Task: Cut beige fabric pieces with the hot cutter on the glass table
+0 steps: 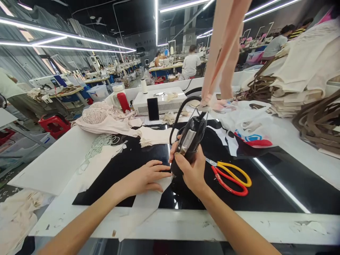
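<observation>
We are counting two hands, one black power tool (190, 136), one pair of scissors (231, 176), one phone (153, 109) and one plastic bag (252, 124). In the middle of the frame, our right hand (192, 170) is gripping the tool, its fingers wrapping tightly around the body and the thumb lying along the near side. Our left hand (152, 177), left of it, is lying palm down with fingers extended and only slightly parted, pressing on one pale cloth strip (147, 203) and grasping nothing.

The strip is crossing the front edge of the black board (265, 200) and hanging toward the bottom of the frame. Dark board is showing left of our left hand, and a wider stretch is running from the scissors toward the right edge; the scissors are lying just right of our right hand.

The tool's long axis is slanting from upper right to lower left, its lower end pointing down beside our left fingertips; we are not managing to tell whether it is touching the strip. One pink hanging band (220, 35) is rising above its top.
</observation>
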Demonstrator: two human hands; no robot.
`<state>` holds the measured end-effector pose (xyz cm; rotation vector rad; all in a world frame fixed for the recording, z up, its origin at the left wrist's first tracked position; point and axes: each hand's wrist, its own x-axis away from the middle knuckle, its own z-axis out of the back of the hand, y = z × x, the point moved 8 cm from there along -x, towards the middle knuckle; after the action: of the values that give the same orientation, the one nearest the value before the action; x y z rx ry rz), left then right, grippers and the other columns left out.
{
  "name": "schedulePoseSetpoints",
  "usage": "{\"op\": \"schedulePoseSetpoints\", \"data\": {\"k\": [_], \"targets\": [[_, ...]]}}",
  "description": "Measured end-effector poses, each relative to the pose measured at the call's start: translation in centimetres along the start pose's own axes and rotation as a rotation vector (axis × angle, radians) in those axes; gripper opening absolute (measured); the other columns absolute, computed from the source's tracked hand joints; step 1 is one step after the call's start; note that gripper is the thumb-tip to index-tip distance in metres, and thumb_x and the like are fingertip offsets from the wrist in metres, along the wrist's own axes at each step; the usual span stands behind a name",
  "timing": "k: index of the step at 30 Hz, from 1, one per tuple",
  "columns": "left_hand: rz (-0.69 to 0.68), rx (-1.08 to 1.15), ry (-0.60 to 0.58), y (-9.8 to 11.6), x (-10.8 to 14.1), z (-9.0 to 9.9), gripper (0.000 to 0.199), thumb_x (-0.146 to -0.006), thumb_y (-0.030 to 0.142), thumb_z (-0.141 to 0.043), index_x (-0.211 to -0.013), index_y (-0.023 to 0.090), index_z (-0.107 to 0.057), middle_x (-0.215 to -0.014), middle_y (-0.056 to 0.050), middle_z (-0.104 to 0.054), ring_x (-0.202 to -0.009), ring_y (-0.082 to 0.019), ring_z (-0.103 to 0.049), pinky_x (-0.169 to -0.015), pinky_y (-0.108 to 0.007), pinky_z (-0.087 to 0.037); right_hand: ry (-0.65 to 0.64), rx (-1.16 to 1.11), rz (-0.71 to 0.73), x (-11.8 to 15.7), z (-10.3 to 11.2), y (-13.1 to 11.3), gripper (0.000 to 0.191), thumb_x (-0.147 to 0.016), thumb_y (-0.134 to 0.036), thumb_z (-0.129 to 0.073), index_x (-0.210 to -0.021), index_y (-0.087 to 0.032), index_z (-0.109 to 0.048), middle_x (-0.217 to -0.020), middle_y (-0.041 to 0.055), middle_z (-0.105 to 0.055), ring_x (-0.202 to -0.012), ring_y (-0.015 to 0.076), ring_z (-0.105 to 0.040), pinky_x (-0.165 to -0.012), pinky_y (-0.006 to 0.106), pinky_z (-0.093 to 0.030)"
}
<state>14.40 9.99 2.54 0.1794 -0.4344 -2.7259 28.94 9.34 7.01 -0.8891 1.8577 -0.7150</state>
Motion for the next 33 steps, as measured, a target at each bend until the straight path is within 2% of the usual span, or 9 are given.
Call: {"op": "schedulePoseSetpoints", "data": {"k": [5, 12, 20, 24, 28, 33], "targets": [[-0.032, -0.005, -0.09, 0.1, -0.8, -0.4, 0.053, -0.088, 0.03, -0.082, -0.139, 0.031, -0.064, -0.149, -0.007, -0.058, -0.148, -0.032, -0.041, -0.117, -0.053, -0.046, 0.003, 0.009, -0.031, 0.2, -0.3, 0.2, 0.025, -0.081, -0.035, -0.076, -0.095, -0.024, -0.057, -0.082, -0.0041, -0.065, -0.063, 0.0118, -0.06, -0.06, 0.028, -0.055], [0.051, 0.096, -0.15, -0.6, -0.8, -0.9, 0.054, -0.085, 0.038, -0.085, -0.136, 0.036, -0.068, -0.149, -0.005, -0.058, -0.147, -0.035, -0.039, -0.121, -0.051, -0.038, -0.036, 0.018, -0.078, 1.0, -0.6, 0.7, 0.023, -0.081, -0.031, -0.074, -0.096, -0.025, -0.058, -0.083, -0.0031, -0.065, -0.064, 0.0127, -0.061, -0.062, 0.03, -0.055], [0.027, 0.04, -0.114, -0.6, -1.1, -1.1, 0.049, -0.084, 0.037, -0.086, -0.131, 0.035, -0.072, -0.143, -0.005, -0.063, -0.138, -0.035, -0.047, -0.112, -0.047, -0.043, -0.048, 0.043, -0.068, 1.4, -0.5, 0.8, 0.023, -0.082, -0.036, -0.075, -0.095, -0.025, -0.059, -0.083, -0.0023, -0.066, -0.07, 0.014, -0.062, -0.066, 0.031, -0.055], [0.014, 0.026, -0.101, -0.5, -1.2, -1.2, 0.044, -0.088, 0.037, -0.083, -0.131, 0.034, -0.072, -0.143, -0.005, -0.062, -0.138, -0.034, -0.047, -0.115, -0.049, -0.04, -0.033, 0.067, -0.084, 1.7, -0.3, 1.0, 0.025, -0.083, -0.038, -0.076, -0.099, -0.025, -0.061, -0.088, -0.0013, -0.069, -0.074, 0.0147, -0.065, -0.073, 0.033, -0.057], [0.042, 0.019, -0.124, -0.5, -1.2, -1.4, 0.046, -0.083, 0.037, -0.087, -0.127, 0.03, -0.074, -0.146, -0.006, -0.06, -0.139, -0.037, -0.046, -0.115, -0.052, -0.039, -0.039, -0.007, -0.075, 2.2, -0.5, 1.2, 0.028, -0.085, -0.039, -0.075, -0.107, -0.027, -0.062, -0.09, -0.0007, -0.07, -0.076, 0.0155, -0.067, -0.075, 0.035, -0.059], [0.042, 0.072, -0.068, -0.3, -1.4, -0.9, 0.039, -0.08, 0.031, -0.09, -0.117, 0.027, -0.077, -0.134, -0.006, -0.066, -0.134, -0.034, -0.051, -0.112, -0.048, -0.042, -0.045, 0.029, -0.076, 3.0, -0.6, 1.6, 0.036, -0.083, -0.043, -0.078, -0.112, -0.028, -0.063, -0.095, 0.0011, -0.072, -0.083, 0.0181, -0.069, -0.083, 0.039, -0.06]]}}
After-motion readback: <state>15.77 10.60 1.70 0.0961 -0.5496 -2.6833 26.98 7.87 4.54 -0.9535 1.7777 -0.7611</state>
